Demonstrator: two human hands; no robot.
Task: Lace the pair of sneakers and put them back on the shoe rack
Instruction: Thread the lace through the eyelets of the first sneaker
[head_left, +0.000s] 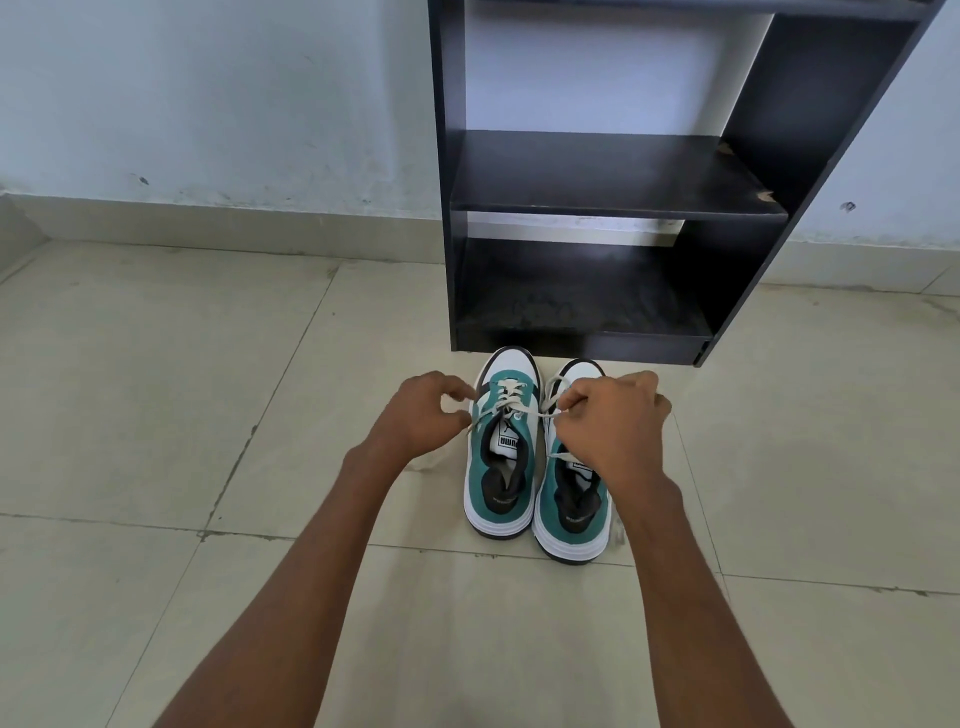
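Two teal, white and black sneakers stand side by side on the floor, toes toward the rack. The left sneaker (503, 457) has its white lace (511, 397) crossed through the eyelets. My left hand (423, 413) pinches one end of that lace at the shoe's left side. My right hand (610, 421) pinches the other end, pulled taut to the right, and covers the front of the right sneaker (571, 512). A loose lace end lies over the right sneaker's tongue. The black shoe rack (613, 208) stands just behind the shoes.
The rack has two open shelves, both bare, and stands against a pale blue wall (208, 104). Beige floor tiles (156, 389) spread to the left, right and front of the sneakers.
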